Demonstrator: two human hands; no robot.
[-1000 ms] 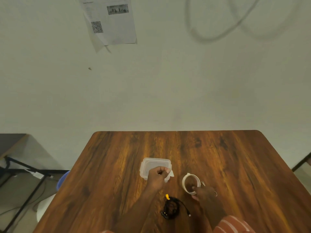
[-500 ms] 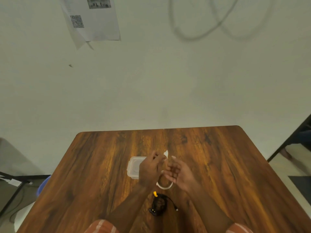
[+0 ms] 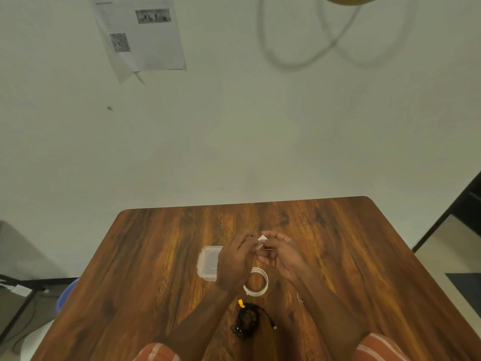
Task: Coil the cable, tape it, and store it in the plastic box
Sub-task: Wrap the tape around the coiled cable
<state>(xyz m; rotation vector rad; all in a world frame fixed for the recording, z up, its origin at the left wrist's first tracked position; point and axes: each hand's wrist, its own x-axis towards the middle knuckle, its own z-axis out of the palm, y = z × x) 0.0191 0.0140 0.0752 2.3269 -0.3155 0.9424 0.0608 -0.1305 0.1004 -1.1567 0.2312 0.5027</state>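
A coiled black cable (image 3: 247, 320) with an orange tag lies on the wooden table (image 3: 338, 256) near the front edge, its plug end trailing right. Behind it rests a roll of clear tape (image 3: 256, 282). A closed clear plastic box (image 3: 208, 263) sits left of the roll, partly hidden by my left hand (image 3: 235, 261). My left hand and my right hand (image 3: 282, 252) meet above the table, both pinching a small white piece of tape (image 3: 262, 239) between the fingertips.
A small metal ring (image 3: 299, 297) lies right of the tape roll. A blue tub (image 3: 66, 293) and a black frame stand on the floor to the left. The wall carries a paper sheet (image 3: 141, 35) and a hanging cable loop.
My right hand left the tape roll and rose to meet my left hand. Both hands now hold the white tape piece together above the box and roll.
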